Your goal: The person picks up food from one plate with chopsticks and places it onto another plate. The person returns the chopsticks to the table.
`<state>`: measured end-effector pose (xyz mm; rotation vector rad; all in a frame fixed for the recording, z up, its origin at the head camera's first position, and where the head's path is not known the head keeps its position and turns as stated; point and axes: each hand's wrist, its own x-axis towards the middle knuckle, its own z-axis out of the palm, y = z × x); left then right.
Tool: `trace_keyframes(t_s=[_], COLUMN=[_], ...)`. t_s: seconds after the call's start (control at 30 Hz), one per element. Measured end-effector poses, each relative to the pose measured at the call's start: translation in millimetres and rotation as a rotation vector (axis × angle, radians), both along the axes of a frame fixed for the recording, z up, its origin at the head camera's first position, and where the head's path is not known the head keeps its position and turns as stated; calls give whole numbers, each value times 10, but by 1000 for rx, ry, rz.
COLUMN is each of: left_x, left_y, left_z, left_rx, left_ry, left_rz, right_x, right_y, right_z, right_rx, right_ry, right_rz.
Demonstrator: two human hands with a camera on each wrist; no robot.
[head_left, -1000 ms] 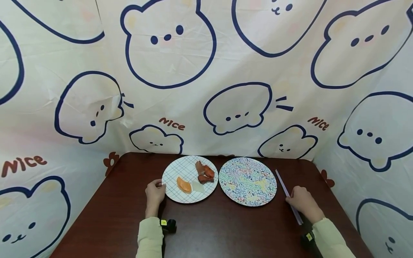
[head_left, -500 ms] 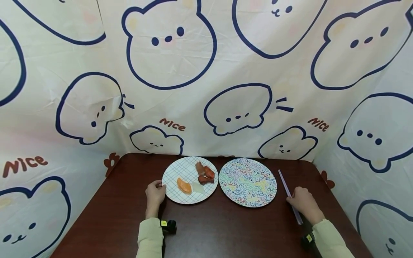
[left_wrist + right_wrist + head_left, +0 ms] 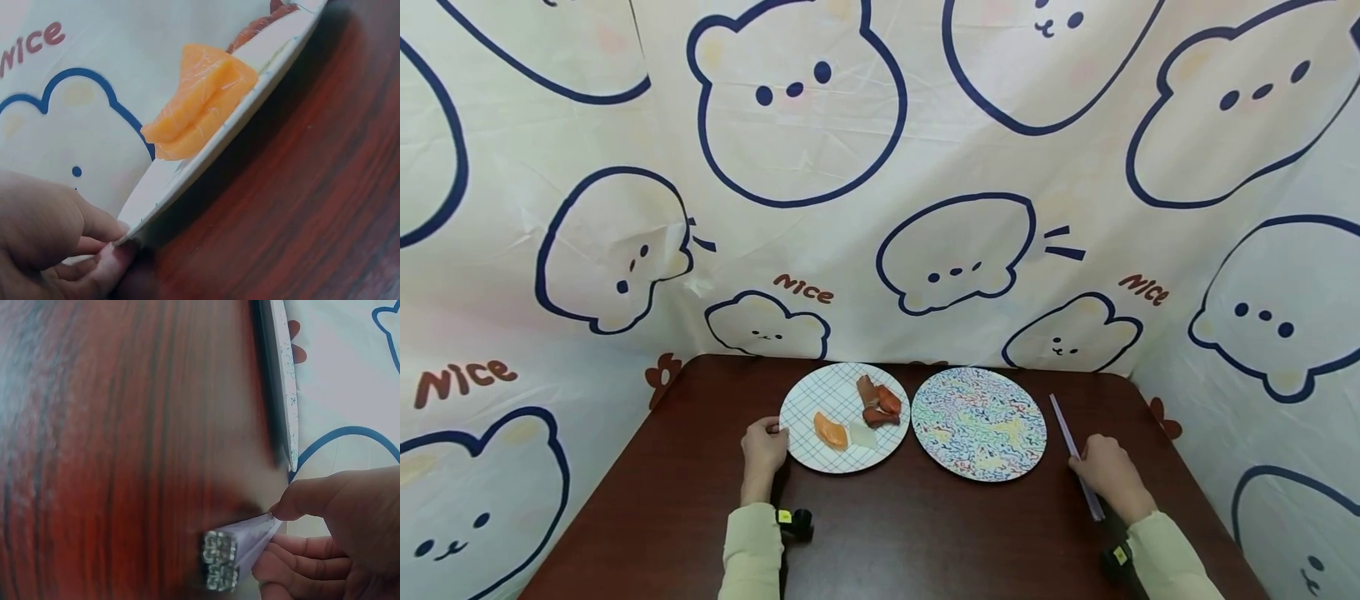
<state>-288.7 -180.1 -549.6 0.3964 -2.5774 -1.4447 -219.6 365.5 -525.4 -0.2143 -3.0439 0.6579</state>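
On the left side of the table lies a round white plate with a grid pattern (image 3: 820, 392). My left hand (image 3: 763, 450) pinches its left rim, thumb below and fingers on top, as the left wrist view shows. The plate bears a folded orange slice (image 3: 200, 103), a pale translucent piece (image 3: 862, 434) and several reddish-brown pieces of food (image 3: 880, 415). My right hand (image 3: 1108, 471) pinches a pair of pale purple chopsticks (image 3: 1063, 429) on the right. Their thick square ends (image 3: 220, 561) point towards me, close to the table.
Right beside the grid plate lies a second round plate with multicoloured squiggles (image 3: 979, 423). The dark brown table (image 3: 925, 533) meets a cloth backdrop (image 3: 850, 250) with cartoon bears behind and at both sides.
The chopsticks' far tips have swung slightly to the right, away from the squiggle plate. Both hands keep their holds, and the plates stay put.
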Motion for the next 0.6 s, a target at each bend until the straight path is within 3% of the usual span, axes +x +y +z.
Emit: trace_keyframes(t_s=[0.27, 0.43, 0.6], left_x=[-28, -143, -345], left_y=[-4, -122, -235], left_z=[148, 308, 558], left_rx=[-339, -374, -419], left_ry=[93, 117, 182], left_rz=[-90, -107, -107], right_x=[-7, -88, -321], right_y=[-4, 10, -10], right_z=[13, 88, 236], right_rx=[0, 26, 41], right_ry=[25, 119, 173], right_rz=[22, 30, 94])
